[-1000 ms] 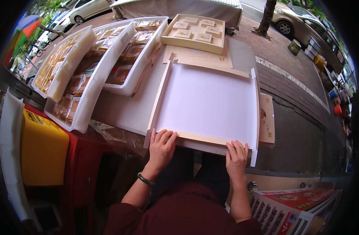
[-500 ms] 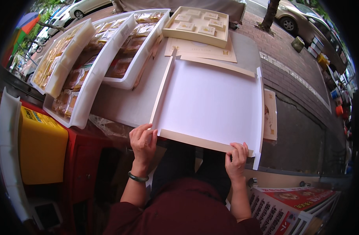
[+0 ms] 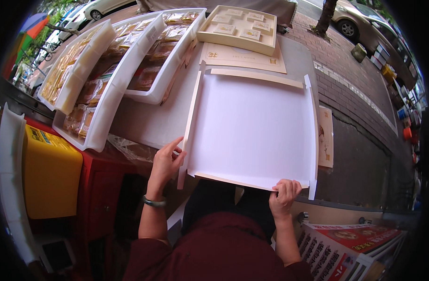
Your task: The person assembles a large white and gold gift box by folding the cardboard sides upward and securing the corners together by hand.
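In front of me lies a partly folded cardboard box blank (image 3: 252, 131), white inside with cream-coloured side flaps. Its far flap leans outward, and the narrow tabs at its corners stick out loose. My right hand (image 3: 284, 194) is closed over the near flap close to the right corner, its fingers curled round the edge. At the near left corner, my left hand (image 3: 166, 161) touches the outer side of the left flap (image 3: 192, 117), with its fingers somewhat apart. A bracelet circles my left wrist. The blank's near edge overhangs the table edge.
A shallow cream box (image 3: 238, 44) with several small packets stands on a flat printed cardboard sheet (image 3: 245, 58) at the back of the grey table (image 3: 144, 117). White trays (image 3: 109, 100) of wrapped pastries fill the left. A yellow box (image 3: 53, 173) sits lower left.
My left hand has left the near flap's corner and moved to the left flap's outer side. The near flap now stands more upright, and my right hand has shifted slightly nearer me.
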`<action>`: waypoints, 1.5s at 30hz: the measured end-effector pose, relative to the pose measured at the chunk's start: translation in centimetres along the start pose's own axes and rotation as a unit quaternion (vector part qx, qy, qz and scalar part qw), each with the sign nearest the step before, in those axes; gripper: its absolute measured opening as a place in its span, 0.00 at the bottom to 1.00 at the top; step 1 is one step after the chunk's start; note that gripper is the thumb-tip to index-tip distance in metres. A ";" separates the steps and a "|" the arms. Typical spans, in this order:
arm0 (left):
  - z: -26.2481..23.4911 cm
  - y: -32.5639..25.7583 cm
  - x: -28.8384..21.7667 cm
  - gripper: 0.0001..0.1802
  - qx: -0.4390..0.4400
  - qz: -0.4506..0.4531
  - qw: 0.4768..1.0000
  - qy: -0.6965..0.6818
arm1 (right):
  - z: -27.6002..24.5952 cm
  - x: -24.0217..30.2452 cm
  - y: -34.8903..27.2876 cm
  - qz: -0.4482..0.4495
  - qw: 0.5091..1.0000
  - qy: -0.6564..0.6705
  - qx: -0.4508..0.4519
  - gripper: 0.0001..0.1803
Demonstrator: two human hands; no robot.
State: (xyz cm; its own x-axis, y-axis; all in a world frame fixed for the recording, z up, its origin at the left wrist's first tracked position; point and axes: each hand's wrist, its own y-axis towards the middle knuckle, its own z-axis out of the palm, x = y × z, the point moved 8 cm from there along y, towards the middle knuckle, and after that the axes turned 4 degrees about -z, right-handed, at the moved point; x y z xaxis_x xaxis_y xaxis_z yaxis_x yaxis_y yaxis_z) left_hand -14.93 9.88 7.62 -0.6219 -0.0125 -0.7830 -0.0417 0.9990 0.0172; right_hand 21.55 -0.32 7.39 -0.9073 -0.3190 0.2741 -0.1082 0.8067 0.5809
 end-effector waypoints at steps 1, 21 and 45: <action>0.2 0.1 0.0 0.27 0.000 -0.013 1.000 0.018 | 0.0 0.0 -0.1 0.006 1.000 0.004 0.002 0.15; 2.6 1.0 -0.7 0.27 -0.013 0.024 0.984 0.173 | 1.4 6.0 3.4 -0.066 0.990 0.049 0.117 0.20; 2.3 0.9 -1.8 0.11 0.089 0.022 0.985 0.148 | 3.0 9.1 0.5 -0.156 0.965 0.140 0.155 0.16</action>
State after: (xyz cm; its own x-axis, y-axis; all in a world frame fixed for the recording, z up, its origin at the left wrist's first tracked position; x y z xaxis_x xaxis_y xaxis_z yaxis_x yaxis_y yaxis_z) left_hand -12.05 10.94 7.57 -0.8214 0.0459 -0.5686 0.1127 0.9902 -0.0829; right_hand 12.05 -1.30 7.89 -0.6702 -0.6571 0.3451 -0.5141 0.7463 0.4227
